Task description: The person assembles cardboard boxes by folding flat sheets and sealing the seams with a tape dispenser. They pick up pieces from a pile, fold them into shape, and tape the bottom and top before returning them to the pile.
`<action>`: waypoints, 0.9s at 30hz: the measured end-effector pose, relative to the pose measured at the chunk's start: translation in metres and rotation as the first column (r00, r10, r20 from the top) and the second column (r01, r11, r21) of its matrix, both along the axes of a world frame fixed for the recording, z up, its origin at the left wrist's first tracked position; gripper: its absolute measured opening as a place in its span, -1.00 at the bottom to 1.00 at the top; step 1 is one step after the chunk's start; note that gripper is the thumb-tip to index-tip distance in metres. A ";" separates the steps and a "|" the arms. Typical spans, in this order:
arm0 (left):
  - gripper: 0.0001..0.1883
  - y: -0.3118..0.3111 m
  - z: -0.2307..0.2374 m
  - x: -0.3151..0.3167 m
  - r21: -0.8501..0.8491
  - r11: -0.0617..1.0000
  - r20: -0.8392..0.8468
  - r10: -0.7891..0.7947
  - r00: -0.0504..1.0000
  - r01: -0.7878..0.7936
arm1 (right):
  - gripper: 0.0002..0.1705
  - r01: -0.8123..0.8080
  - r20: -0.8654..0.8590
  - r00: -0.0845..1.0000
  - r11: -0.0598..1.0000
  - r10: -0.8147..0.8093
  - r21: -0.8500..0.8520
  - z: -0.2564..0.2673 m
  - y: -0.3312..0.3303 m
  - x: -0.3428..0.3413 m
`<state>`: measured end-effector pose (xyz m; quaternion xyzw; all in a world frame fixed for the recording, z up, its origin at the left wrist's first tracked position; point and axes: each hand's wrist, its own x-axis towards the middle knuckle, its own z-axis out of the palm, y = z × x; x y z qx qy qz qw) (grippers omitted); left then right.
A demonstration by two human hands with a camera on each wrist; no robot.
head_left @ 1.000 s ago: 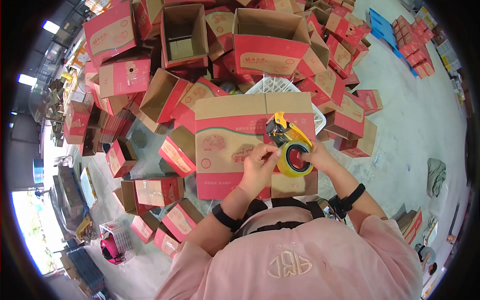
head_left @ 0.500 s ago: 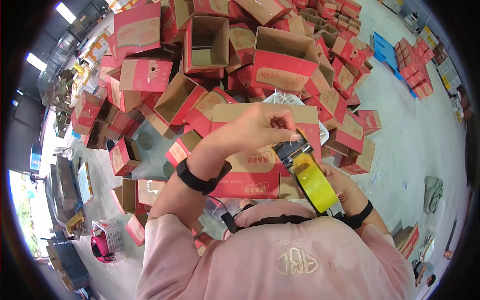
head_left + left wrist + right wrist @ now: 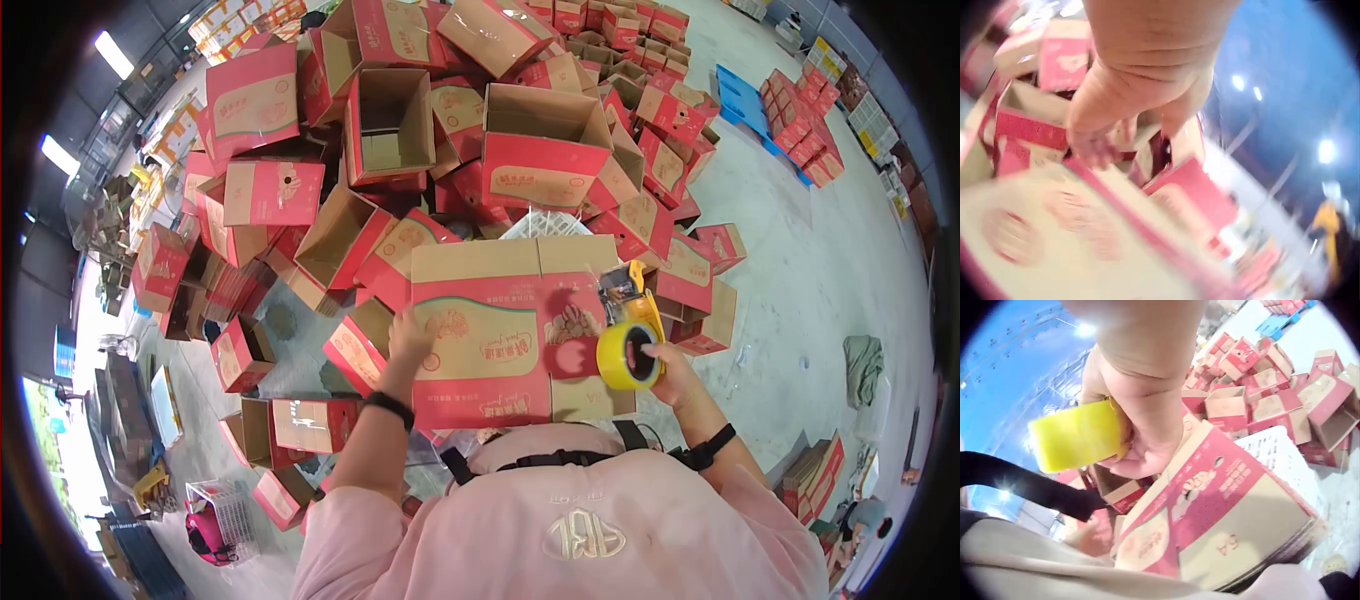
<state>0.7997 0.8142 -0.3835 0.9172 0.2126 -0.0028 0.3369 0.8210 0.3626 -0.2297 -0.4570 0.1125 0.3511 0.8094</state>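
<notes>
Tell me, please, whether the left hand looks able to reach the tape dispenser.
Likely yes, by reaching across: nothing visible stands between the left hand, at the left edge of the flat carton, and the tape dispenser, in the right hand.

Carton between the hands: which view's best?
Head: the carton shows nearly whole from above; left hand and tape dispenser cover only edges. Right wrist gives it obliquely, partly hidden; left wrist catches a blurred, cropped part.

- The left forearm (image 3: pixel 368 452) and right forearm (image 3: pixel 745 468) both slant forward and inward, the 2 hands well apart.
- The left hand (image 3: pixel 409 343) lies slightly farther forward, its fingers (image 3: pixel 1094 152) blurred, loosely spread.
- The right hand (image 3: pixel 677 378) grips, fingers curled inward, wrist near the torso's right side.
</notes>
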 end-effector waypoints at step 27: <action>-0.47 -0.033 0.262 -0.105 -0.741 0.579 0.549 0.230 0.804 0.340 | -0.03 0.033 0.512 0.832 0.902 0.214 -0.431 0.146 -0.003 -0.020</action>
